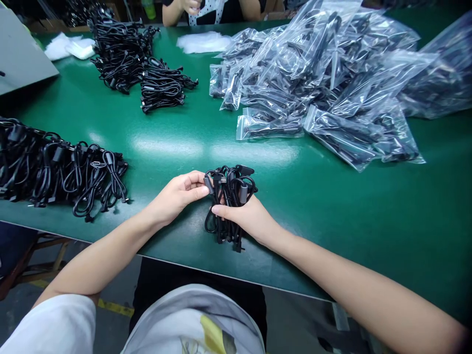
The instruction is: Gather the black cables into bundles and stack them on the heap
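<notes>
A bunch of coiled black cables point(230, 206) is held upright over the green table near its front edge. My right hand point(247, 216) is wrapped round the bunch from the right, its thumb across the front. My left hand point(190, 191) pinches the bunch's upper left side, at a cable with a dark cylindrical lump. Connector plugs show at the top and bottom of the bunch. The fingers behind the cables are mostly hidden.
A row of coiled black cables point(59, 169) lies at the left. Further back are stacked cable bundles point(121, 54) and white plastic bags point(202, 42). Zip bags filled with cables point(317, 73) are heaped at the back right. Another person's hand point(191, 6) shows across the table point(368, 211).
</notes>
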Tool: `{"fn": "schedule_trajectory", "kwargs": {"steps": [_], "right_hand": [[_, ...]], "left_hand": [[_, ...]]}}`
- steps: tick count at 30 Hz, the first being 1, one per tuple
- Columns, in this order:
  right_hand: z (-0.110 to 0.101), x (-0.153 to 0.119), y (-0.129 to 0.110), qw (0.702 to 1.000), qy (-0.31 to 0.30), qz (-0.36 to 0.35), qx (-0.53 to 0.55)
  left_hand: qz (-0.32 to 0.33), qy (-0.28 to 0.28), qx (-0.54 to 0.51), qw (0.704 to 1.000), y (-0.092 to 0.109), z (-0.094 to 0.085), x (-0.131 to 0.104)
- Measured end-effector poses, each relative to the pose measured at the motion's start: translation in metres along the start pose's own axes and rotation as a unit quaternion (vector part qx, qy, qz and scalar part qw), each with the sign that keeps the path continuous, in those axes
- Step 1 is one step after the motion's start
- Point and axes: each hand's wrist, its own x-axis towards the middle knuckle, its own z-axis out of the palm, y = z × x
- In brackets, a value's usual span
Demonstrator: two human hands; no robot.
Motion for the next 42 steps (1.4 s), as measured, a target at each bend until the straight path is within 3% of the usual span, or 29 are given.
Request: {"fn": "schedule_trajectory", "kwargs": {"steps": [5, 7, 9, 11, 13, 16, 17, 19, 22, 25, 26, 28, 30, 32, 34, 36, 39, 42], "right_hand": [[-0.005, -0.003, 0.000, 0.998, -0.030, 0.004, 0.054], [-0.008, -0.003, 0.001, 0.995, -0.045, 0.029, 0.088], [-0.011, -0.001, 0.002, 0.992, -0.045, 0.035, 0.112], [-0.014, 0.001, 0.003, 0.991, -0.039, 0.049, 0.117], [-0.014, 0.002, 0.003, 0.989, -0.040, 0.068, 0.122], [-0.013, 0.001, 0.001, 0.986, -0.059, 0.065, 0.143], [-0.013, 0.001, 0.000, 0.985, -0.065, 0.060, 0.150], [-0.011, 0.001, -0.001, 0.983, -0.070, 0.057, 0.161], [-0.009, 0.001, -0.004, 0.980, -0.061, 0.058, 0.181], [-0.006, 0.000, -0.006, 0.979, -0.063, 0.035, 0.193], [-0.006, -0.001, -0.006, 0.978, -0.066, 0.030, 0.195], [-0.005, 0.000, -0.006, 0.976, -0.069, 0.024, 0.204], [-0.004, 0.000, -0.005, 0.974, -0.072, 0.020, 0.216], [-0.003, 0.001, -0.004, 0.972, -0.067, 0.024, 0.225], [-0.002, 0.001, -0.004, 0.971, -0.058, 0.028, 0.229], [-0.002, 0.000, -0.005, 0.972, -0.054, 0.023, 0.227], [-0.005, -0.002, -0.007, 0.971, -0.064, 0.025, 0.227], [-0.009, -0.003, -0.007, 0.970, -0.063, 0.048, 0.231]], "left_hand": [[0.021, 0.004, 0.055, 0.998, -0.002, 0.007, 0.000], [0.055, 0.014, 0.135, 0.989, 0.000, 0.008, -0.006], [0.100, 0.050, 0.262, 0.959, 0.005, 0.001, -0.017], [0.137, 0.116, 0.394, 0.901, 0.012, -0.014, -0.037], [0.154, 0.218, 0.512, 0.817, 0.021, -0.037, -0.061], [0.088, 0.380, 0.627, 0.674, 0.031, -0.078, -0.086], [0.046, 0.397, 0.646, 0.650, 0.032, -0.090, -0.088], [-0.040, 0.379, 0.671, 0.636, 0.032, -0.108, -0.087], [-0.091, 0.345, 0.669, 0.652, 0.032, -0.116, -0.079], [-0.060, 0.378, 0.606, 0.697, 0.037, -0.109, -0.078], [-0.037, 0.391, 0.566, 0.725, 0.040, -0.104, -0.079], [0.020, 0.384, 0.445, 0.809, 0.044, -0.091, -0.079], [0.060, 0.316, 0.263, 0.910, 0.046, -0.072, -0.074], [0.056, 0.218, 0.063, 0.972, 0.043, -0.048, -0.064], [0.022, 0.136, -0.083, 0.987, 0.037, -0.023, -0.049], [-0.014, 0.076, -0.153, 0.985, 0.030, -0.001, -0.034], [-0.036, 0.010, -0.142, 0.989, 0.020, 0.019, -0.014], [-0.002, 0.002, -0.057, 0.998, 0.013, 0.019, -0.004]]}}
